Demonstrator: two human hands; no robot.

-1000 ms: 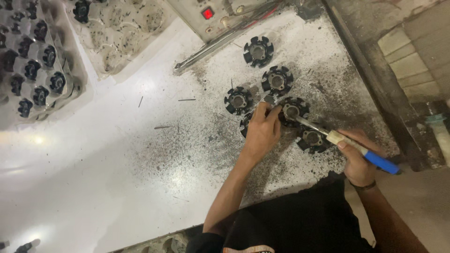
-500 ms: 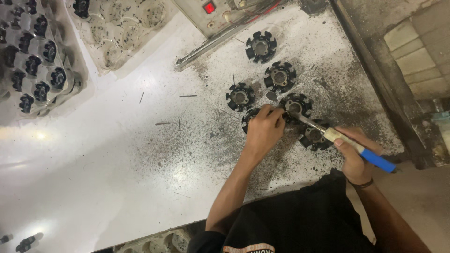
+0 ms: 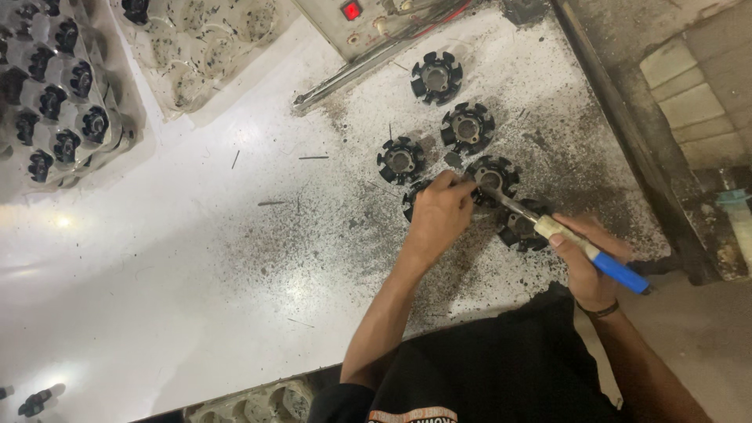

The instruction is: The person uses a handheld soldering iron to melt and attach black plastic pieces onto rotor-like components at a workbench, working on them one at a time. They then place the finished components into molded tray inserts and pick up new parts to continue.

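Six toothed black cores [image 3: 467, 127] on bench [image 3: 196, 258]; left hand [image 3: 440, 213] pinning one steady, right hand [image 3: 586, 258] clamped round blue-handled tool [image 3: 572, 244].

The left hand [image 3: 440, 213] covers most of one black toothed part [image 3: 410, 200]. The tool's tip [image 3: 487, 190] is too small to tell. The tray [image 3: 47, 168] of parts is cut off at the left edge.

I work at a white table [image 3: 157, 258] flecked with dark grit. Beyond its far edge sits a grey control box [image 3: 368, 19]. Right of the table runs a dark ledge [image 3: 627, 149], then pale brick wall [image 3: 689, 86]. Light glares on the table's left part.
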